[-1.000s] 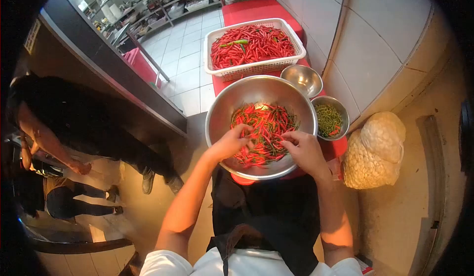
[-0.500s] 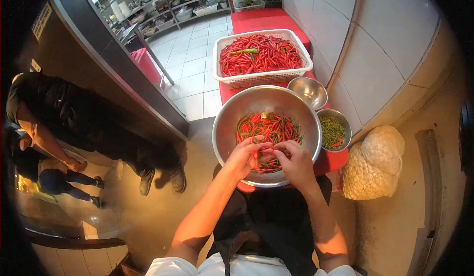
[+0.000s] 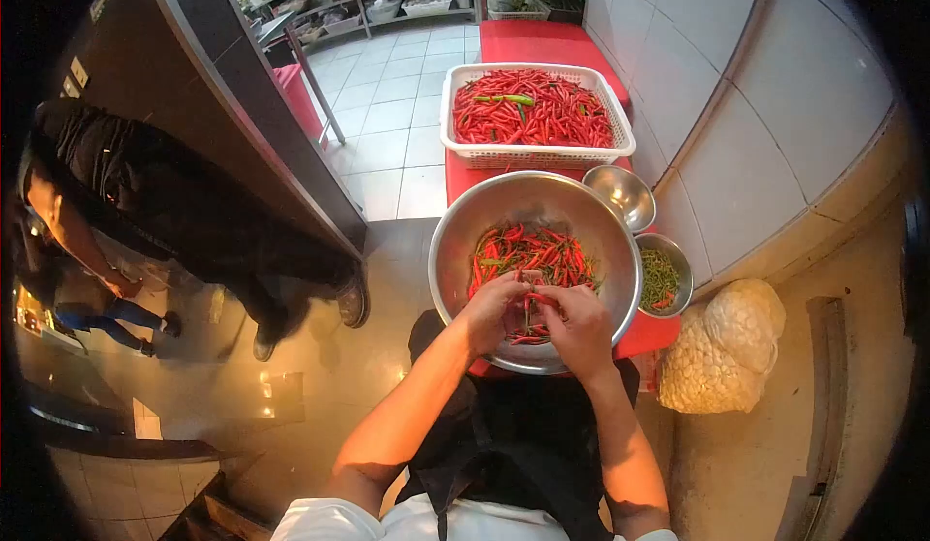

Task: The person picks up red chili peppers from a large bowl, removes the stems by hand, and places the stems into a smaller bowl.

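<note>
My left hand point(image 3: 492, 312) and my right hand point(image 3: 579, 328) meet over the near part of a wide steel bowl point(image 3: 453, 221). Between their fingertips is a red chili point(image 3: 544, 300), pinched from both sides. More red chilies with green stems point(image 3: 542, 253) lie heaped in the bowl below. At the bowl's right stands a small steel bowl point(image 3: 686, 291) of green stems point(image 3: 659, 275) with a few red bits. Behind that one sits another small steel bowl point(image 3: 628, 192), its inside bare and shiny.
A white plastic basket point(image 3: 538, 152) full of red chilies stands behind the wide bowl on a red bench point(image 3: 542, 42). A knotted, bulging plastic bag point(image 3: 731, 342) rests on the floor at right. Along the left, a person in dark clothes point(image 3: 184, 192) stands near a doorway.
The view has shifted slightly, so the bowls and basket appear further right. My hands stay together over the wide bowl at the chili. At left, the person's legs and feet have moved.
</note>
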Available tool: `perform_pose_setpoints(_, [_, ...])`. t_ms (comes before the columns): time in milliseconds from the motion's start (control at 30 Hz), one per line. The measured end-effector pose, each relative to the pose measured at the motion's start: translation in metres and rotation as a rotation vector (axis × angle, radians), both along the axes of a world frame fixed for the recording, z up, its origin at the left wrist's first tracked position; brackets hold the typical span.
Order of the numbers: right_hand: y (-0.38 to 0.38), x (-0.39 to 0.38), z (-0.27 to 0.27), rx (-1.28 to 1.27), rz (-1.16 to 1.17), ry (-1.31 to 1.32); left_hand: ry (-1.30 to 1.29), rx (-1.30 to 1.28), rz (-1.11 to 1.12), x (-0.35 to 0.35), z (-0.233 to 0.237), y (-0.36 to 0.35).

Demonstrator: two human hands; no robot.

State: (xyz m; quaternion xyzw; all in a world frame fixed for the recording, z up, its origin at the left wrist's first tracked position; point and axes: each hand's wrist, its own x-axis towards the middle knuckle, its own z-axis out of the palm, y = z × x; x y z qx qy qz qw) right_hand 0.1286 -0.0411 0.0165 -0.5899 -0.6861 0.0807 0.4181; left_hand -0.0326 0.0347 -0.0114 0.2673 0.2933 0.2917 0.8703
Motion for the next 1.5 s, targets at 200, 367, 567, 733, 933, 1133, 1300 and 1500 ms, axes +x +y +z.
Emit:
perform_pose_setpoints(200, [0.000,0.008,0.002,-0.016,-0.047,0.025,-0.059,-0.048,-0.017,-0.006,0.012,0.001])
perform_pose_setpoints(367, [-0.001,0.014,0.010,0.092,-0.074,-0.055,0.126,0.079,-0.055,-0.008,0.020,0.004])
perform_pose_setpoints(567, [-0.002,0.017,0.010,0.097,-0.106,-0.058,0.225,0.262,-0.195,0.002,0.001,0.012])
perform_pose_setpoints(733, [-0.004,0.030,0.005,-0.002,-0.326,-0.087,0.700,0.838,-0.299,0.004,0.002,0.018])
perform_pose_setpoints(933, [-0.003,0.035,-0.003,-0.328,-0.125,0.803,1.006,1.286,-0.196,0.005,0.010,0.004])
perform_pose_setpoints(1133, [-0.002,0.037,0.004,-0.436,-0.001,1.156,0.497,0.746,0.033,0.014,0.007,0.004])
perform_pose_setpoints(1300, [0.003,0.024,-0.002,-0.417,0.033,1.189,0.148,0.325,0.064,0.032,0.010,-0.024])
perform_pose_setpoints(1500, [-0.001,0.020,0.000,-0.436,0.043,1.031,0.104,0.160,0.201,0.034,0.006,-0.029])
